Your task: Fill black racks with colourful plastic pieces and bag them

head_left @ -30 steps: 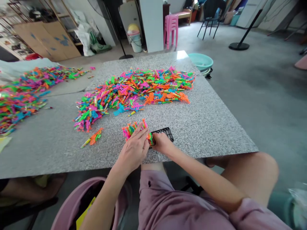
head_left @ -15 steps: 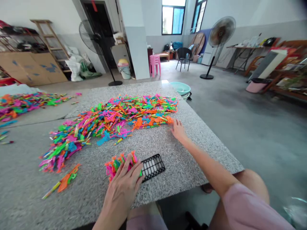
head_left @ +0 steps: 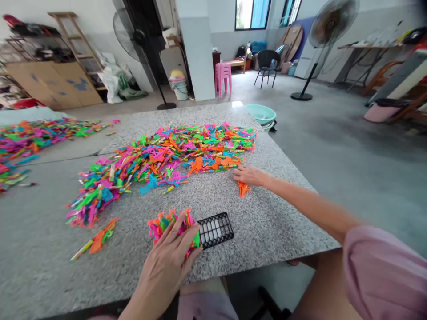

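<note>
Fingers (head_left: 188,237) of the left hand (head_left: 164,266) lie slightly spread over colourful toy pieces (head_left: 162,222) at the black basket's (head_left: 216,229) left end; the right hand (head_left: 251,175), its grip unclear, meets an orange piece (head_left: 244,190) near the pile (head_left: 163,153) on the counter (head_left: 276,218).

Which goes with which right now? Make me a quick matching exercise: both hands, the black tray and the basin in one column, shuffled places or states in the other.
1. Left hand
2. Right hand
3. Black tray
4. Basin

A. At an orange toy, near the large pile
B. Beyond the table's right edge
C. Fingers laid over bunched toys
D. Bare lattice showing

Pairs: 1-C, 2-A, 3-D, 4-B
</note>
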A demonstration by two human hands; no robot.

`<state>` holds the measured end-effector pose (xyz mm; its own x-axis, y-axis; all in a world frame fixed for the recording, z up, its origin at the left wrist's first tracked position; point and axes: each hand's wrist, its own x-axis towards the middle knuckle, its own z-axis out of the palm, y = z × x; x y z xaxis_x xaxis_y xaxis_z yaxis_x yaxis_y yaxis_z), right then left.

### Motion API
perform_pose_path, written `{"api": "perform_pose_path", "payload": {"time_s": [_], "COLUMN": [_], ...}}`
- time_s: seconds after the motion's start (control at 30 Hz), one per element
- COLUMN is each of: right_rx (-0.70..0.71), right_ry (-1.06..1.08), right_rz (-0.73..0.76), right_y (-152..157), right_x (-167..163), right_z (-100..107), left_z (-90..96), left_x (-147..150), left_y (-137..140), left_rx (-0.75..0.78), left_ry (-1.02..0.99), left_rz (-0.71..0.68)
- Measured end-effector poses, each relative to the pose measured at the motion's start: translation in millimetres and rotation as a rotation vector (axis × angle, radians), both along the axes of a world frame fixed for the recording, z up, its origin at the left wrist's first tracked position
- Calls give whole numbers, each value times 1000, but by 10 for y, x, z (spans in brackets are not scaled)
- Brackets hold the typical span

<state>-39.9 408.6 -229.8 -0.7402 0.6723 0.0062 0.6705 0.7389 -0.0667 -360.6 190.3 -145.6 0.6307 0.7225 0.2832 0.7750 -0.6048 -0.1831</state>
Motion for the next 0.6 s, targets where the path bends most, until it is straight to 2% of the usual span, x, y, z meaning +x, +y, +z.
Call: {"api": "perform_pose_path", "payload": {"time_s": [0.07, 0.13, 0.2, 0.27, 0.33, 0.4, 0.5, 0.6], "right_rx": [-69, -134, -212, -331, -504, -636, -615, -515], "right_ry": [11, 92, 262, 505, 744, 924, 985, 891], "right_rz": [58, -10, -128, -253, -382, -343, -261, -198], "right_y": [13, -109, -342, -655, -973, -1200, -1293, -1223], "right_x": [53, 86, 23, -204, -588, -1026, -1486, -1582], "right_z": [-44, -95, -153, -224, -298, -356, -373, -310], "left_z": [25, 51, 72, 85, 89, 86, 80, 71], "left_x": [36, 77, 110, 130, 138, 137, 131, 128], "left_y": [-29, -50, -59, -63, -65, -65, -59, -56], "left_rx": [-47, -110, -166, -196, -203, -209, -219, -216], "left_ry": [-12, -40, -69, -74, -62, -56, -70, -77], "left_rz": [37, 69, 90, 103, 112, 118, 115, 110]}}
